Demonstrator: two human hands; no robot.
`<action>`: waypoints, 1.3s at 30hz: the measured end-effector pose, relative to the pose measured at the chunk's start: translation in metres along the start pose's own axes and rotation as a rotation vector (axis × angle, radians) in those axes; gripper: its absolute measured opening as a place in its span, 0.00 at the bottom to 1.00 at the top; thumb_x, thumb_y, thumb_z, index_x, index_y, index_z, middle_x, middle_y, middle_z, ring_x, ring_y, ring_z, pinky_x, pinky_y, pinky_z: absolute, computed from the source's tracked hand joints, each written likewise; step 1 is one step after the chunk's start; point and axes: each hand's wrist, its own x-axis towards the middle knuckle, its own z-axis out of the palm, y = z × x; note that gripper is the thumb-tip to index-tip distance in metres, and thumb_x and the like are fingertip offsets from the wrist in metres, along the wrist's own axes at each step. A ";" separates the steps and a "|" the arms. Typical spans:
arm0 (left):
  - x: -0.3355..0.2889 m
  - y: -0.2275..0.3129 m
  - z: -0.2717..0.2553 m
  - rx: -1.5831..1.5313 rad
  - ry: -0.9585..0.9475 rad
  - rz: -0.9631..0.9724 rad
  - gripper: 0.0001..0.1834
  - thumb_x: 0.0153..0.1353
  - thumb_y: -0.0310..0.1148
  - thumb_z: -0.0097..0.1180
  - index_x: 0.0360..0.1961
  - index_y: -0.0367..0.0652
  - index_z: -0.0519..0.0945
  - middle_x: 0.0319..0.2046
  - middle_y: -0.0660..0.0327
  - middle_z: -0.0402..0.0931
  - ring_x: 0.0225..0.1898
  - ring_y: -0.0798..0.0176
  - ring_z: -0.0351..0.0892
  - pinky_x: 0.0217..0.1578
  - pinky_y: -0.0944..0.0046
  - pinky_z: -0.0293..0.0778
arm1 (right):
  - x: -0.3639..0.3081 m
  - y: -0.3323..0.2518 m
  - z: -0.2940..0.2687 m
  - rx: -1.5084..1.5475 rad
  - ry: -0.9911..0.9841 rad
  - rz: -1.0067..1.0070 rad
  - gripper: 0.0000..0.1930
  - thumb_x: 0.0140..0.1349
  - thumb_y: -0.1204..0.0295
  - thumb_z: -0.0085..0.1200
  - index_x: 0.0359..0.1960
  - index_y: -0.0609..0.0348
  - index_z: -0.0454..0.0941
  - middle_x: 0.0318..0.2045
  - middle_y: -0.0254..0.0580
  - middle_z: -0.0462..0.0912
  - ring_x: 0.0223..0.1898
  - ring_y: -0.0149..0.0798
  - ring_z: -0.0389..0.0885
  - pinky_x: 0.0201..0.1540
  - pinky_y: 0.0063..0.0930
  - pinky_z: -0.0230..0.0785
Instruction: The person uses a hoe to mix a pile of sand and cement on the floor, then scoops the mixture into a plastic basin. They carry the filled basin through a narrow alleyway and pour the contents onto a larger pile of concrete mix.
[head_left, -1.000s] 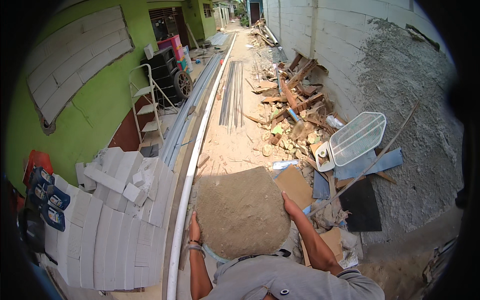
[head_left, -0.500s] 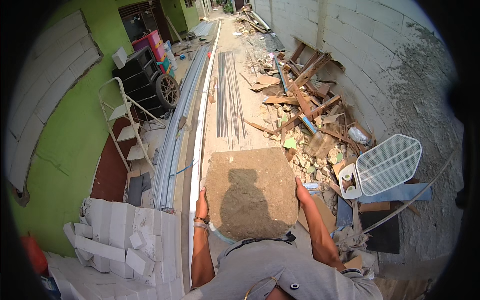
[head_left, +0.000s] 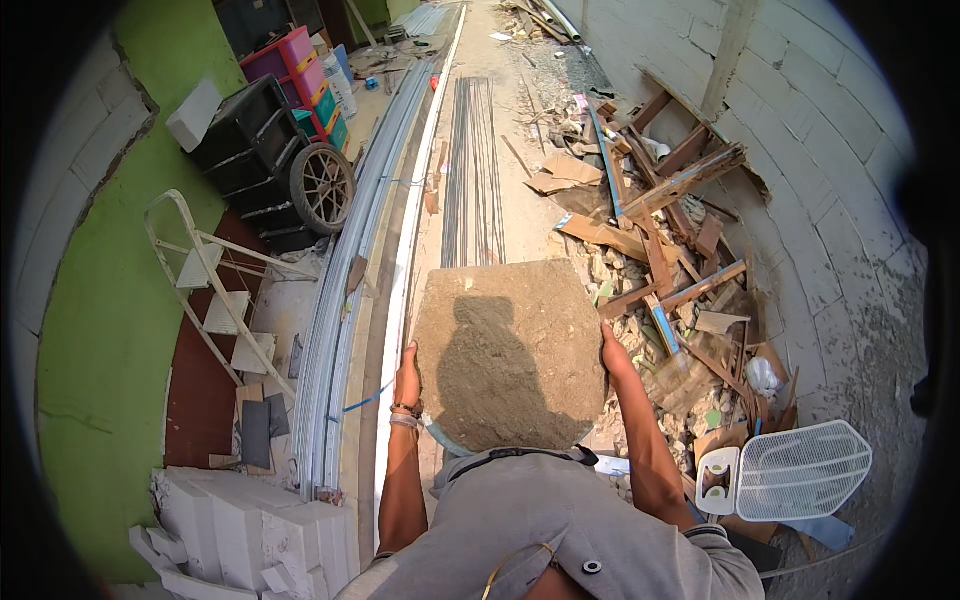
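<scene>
A tub heaped with brown-grey sand [head_left: 565, 340] is held level in front of my body, its pale blue-green rim showing only at the near left. My left hand [head_left: 408, 376] grips its left side and my right hand [head_left: 616, 354] its right side, both closed against the edge. The undersides of the fingers are hidden. A dark shadow falls across the sand. Beyond the tub, a bundle of thin steel rods [head_left: 474, 170] lies along the path.
Rubble and broken timber [head_left: 650, 225] line the right side, with a white mesh rack [head_left: 803, 470] nearer me. At left lie long metal channels [head_left: 365, 235], pale blocks [head_left: 235, 520], a folding step ladder [head_left: 228, 312] and a black wheeled box [head_left: 245, 150]. A grey block wall [head_left: 830, 170] bounds the right.
I have moved forward along the path with the tub still in both hands. The ladder, pale blocks and mesh rack have slid lower in view.
</scene>
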 end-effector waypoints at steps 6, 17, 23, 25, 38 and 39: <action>0.212 0.069 0.071 -0.126 -0.217 -0.022 0.47 0.59 0.66 0.44 0.66 0.35 0.64 0.65 0.49 0.61 0.65 0.54 0.61 0.61 0.61 0.57 | 0.168 -0.108 0.052 -0.148 0.123 0.069 0.40 0.67 0.40 0.34 0.66 0.65 0.61 0.63 0.54 0.67 0.62 0.46 0.67 0.64 0.36 0.56; 0.529 0.170 0.204 -0.103 -0.047 -0.188 0.44 0.57 0.67 0.46 0.55 0.32 0.75 0.26 0.65 0.67 0.26 0.68 0.63 0.29 0.67 0.60 | 0.478 -0.274 0.117 -0.075 0.026 0.093 0.39 0.68 0.41 0.34 0.64 0.66 0.64 0.62 0.51 0.68 0.61 0.45 0.67 0.63 0.35 0.56; 0.708 0.267 0.291 -0.093 -0.080 0.009 0.40 0.61 0.61 0.45 0.58 0.34 0.71 0.52 0.54 0.75 0.50 0.59 0.76 0.48 0.61 0.71 | 0.693 -0.394 0.161 -0.166 0.056 0.074 0.41 0.67 0.38 0.33 0.65 0.65 0.63 0.61 0.55 0.69 0.61 0.46 0.68 0.64 0.35 0.56; 0.754 0.290 0.306 0.042 0.007 -0.196 0.41 0.59 0.63 0.46 0.53 0.32 0.75 0.42 0.57 0.75 0.41 0.63 0.74 0.40 0.64 0.68 | 0.745 -0.423 0.175 -0.023 -0.057 0.179 0.42 0.66 0.38 0.33 0.63 0.68 0.65 0.60 0.55 0.71 0.61 0.47 0.68 0.64 0.36 0.56; 1.173 0.461 0.485 -0.095 0.134 0.029 0.34 0.57 0.67 0.47 0.17 0.44 0.68 0.15 0.69 0.56 0.20 0.67 0.56 0.25 0.61 0.53 | 1.146 -0.651 0.269 -0.043 -0.004 -0.006 0.39 0.70 0.42 0.31 0.65 0.68 0.63 0.62 0.53 0.69 0.63 0.43 0.66 0.65 0.30 0.52; 1.202 0.480 0.492 -0.005 0.095 -0.035 0.34 0.57 0.68 0.47 0.15 0.46 0.64 0.14 0.69 0.53 0.19 0.68 0.54 0.24 0.61 0.50 | 1.171 -0.671 0.273 -0.073 0.000 -0.009 0.39 0.70 0.42 0.31 0.65 0.68 0.62 0.63 0.51 0.67 0.64 0.43 0.64 0.66 0.30 0.51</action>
